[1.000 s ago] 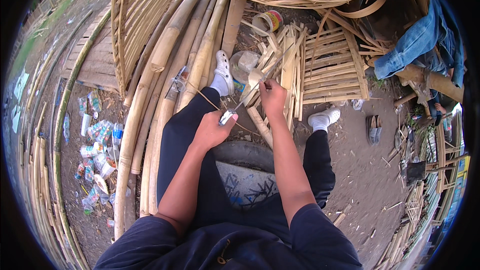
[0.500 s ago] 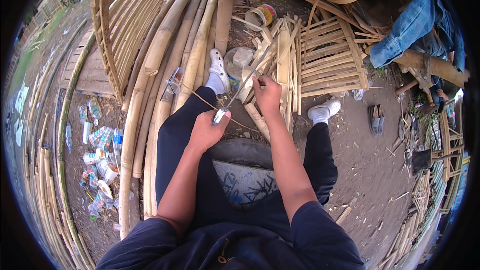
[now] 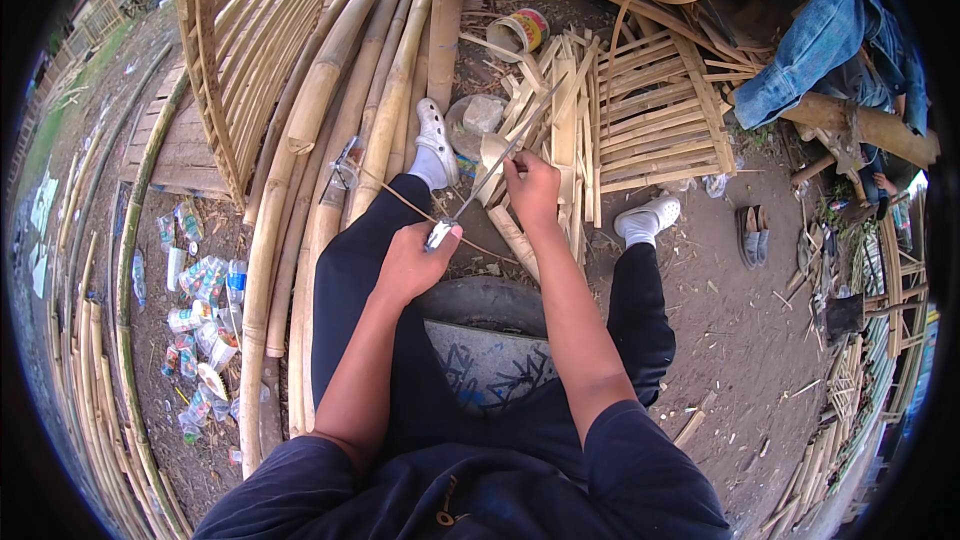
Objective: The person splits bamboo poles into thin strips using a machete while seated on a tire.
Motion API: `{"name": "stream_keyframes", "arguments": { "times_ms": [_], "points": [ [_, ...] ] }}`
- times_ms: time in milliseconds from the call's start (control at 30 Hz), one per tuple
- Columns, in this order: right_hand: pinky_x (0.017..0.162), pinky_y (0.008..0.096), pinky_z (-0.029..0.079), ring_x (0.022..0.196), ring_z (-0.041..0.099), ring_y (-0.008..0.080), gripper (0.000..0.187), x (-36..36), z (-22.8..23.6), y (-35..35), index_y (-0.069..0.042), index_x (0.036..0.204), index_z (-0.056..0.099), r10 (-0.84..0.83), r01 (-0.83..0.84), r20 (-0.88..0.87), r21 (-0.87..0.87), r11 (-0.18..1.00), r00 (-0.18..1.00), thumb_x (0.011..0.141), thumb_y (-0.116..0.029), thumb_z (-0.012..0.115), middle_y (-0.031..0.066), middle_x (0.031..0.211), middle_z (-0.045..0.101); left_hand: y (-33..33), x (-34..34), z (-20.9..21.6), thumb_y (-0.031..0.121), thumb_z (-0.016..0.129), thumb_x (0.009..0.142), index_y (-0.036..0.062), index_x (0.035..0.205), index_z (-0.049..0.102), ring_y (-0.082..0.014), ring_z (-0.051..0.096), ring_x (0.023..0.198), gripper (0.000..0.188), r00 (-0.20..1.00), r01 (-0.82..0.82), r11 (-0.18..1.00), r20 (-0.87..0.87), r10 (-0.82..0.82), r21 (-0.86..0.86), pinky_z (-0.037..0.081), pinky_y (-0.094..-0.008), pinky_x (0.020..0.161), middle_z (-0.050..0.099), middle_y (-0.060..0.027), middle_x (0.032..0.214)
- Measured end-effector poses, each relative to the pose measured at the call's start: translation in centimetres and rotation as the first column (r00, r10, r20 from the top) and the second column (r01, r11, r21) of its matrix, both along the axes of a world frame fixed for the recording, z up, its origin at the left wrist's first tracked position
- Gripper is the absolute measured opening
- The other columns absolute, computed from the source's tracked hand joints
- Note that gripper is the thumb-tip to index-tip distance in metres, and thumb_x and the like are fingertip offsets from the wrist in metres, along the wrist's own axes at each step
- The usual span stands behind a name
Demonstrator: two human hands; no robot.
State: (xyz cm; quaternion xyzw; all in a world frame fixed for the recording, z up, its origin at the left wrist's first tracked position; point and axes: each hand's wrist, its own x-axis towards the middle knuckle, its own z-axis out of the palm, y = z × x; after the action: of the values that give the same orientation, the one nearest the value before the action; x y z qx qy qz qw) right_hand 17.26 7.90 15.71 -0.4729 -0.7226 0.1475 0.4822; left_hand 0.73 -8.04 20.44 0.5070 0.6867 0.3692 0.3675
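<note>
I sit with legs apart over bare ground. My left hand (image 3: 408,262) is closed around the handle of a knife (image 3: 492,168) whose long blade points up and to the right. My right hand (image 3: 532,190) pinches a thin bamboo strip (image 3: 405,202) that runs off to the left across my left leg. The blade crosses the strip just left of my right hand. Both hands hover above a grey block (image 3: 490,335) between my knees.
Thick bamboo poles (image 3: 330,130) lie to my left beside a curved bamboo frame (image 3: 215,50). Woven slat panels (image 3: 655,110), split strips, a small tin (image 3: 522,32), a blue garment (image 3: 830,40), sandals (image 3: 755,235) and crushed plastic bottles (image 3: 200,310) surround me.
The view has shifted slightly. Both hands stay on the knife and strip, with the blade working along the strip and my right hand a little nearer.
</note>
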Motion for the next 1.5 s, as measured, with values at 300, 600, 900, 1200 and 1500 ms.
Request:
{"name": "stream_keyframes", "arguments": {
  "times_ms": [300,600,900,1200,1500],
  "points": [
    [0.059,0.0406,0.050,0.065,0.064,0.0363,0.017,0.5,0.2,0.2,0.002,0.074,0.062,0.009,-0.009,-0.003,0.027,1.000,1.000,0.078,-0.010,0.073,0.0190,0.070,0.064,0.1,0.7,-0.4,0.033,0.064,0.090,-0.0076,0.098,0.062,-0.0301,0.062,0.062,0.042,0.999,-0.001,0.989,0.046,-0.006,0.151,0.047,-0.0385,0.061,0.062,-0.0206,0.071],
    [0.058,0.0406,0.050,0.064,0.064,0.0364,0.017,0.6,0.1,0.1,0.001,0.075,0.063,0.002,-0.002,-0.025,0.007,1.000,1.000,0.078,-0.012,0.073,0.0190,0.069,0.064,0.0,1.1,0.3,0.030,0.066,0.089,-0.0069,0.095,0.062,-0.0256,0.061,0.060,0.037,0.999,-0.038,0.986,0.012,0.036,0.164,0.047,-0.0362,0.059,0.061,-0.0182,0.067],
    [0.058,0.0404,0.050,0.065,0.064,0.0367,0.016,0.6,0.2,-0.2,0.001,0.075,0.063,0.004,-0.005,-0.028,-0.022,1.000,1.000,0.079,-0.011,0.072,0.0195,0.070,0.064,-0.1,1.0,0.1,0.028,0.066,0.088,-0.0076,0.095,0.062,-0.0259,0.061,0.059,0.036,0.999,-0.038,0.978,-0.003,0.039,0.204,0.047,-0.0359,0.059,0.061,-0.0183,0.068],
    [0.059,0.0398,0.050,0.065,0.065,0.0356,0.015,0.7,0.1,-0.2,0.002,0.076,0.063,-0.001,0.001,-0.021,-0.023,1.000,1.000,0.079,-0.010,0.072,0.0193,0.070,0.064,-0.3,0.9,0.8,0.027,0.066,0.088,-0.0073,0.096,0.062,-0.0262,0.063,0.062,0.036,1.000,-0.029,0.981,-0.003,0.030,0.194,0.048,-0.0357,0.061,0.063,-0.0192,0.070],
    [0.059,0.0400,0.050,0.065,0.065,0.0360,0.015,0.6,0.1,-0.2,0.002,0.076,0.063,0.010,-0.010,-0.024,-0.016,1.000,1.000,0.079,-0.010,0.072,0.0194,0.070,0.064,-0.3,0.8,0.2,0.025,0.066,0.089,-0.0047,0.093,0.062,-0.0101,0.047,0.059,0.030,1.000,-0.031,0.973,0.005,0.031,0.227,0.040,-0.0292,0.055,0.055,-0.0059,0.066]
  ]
}}
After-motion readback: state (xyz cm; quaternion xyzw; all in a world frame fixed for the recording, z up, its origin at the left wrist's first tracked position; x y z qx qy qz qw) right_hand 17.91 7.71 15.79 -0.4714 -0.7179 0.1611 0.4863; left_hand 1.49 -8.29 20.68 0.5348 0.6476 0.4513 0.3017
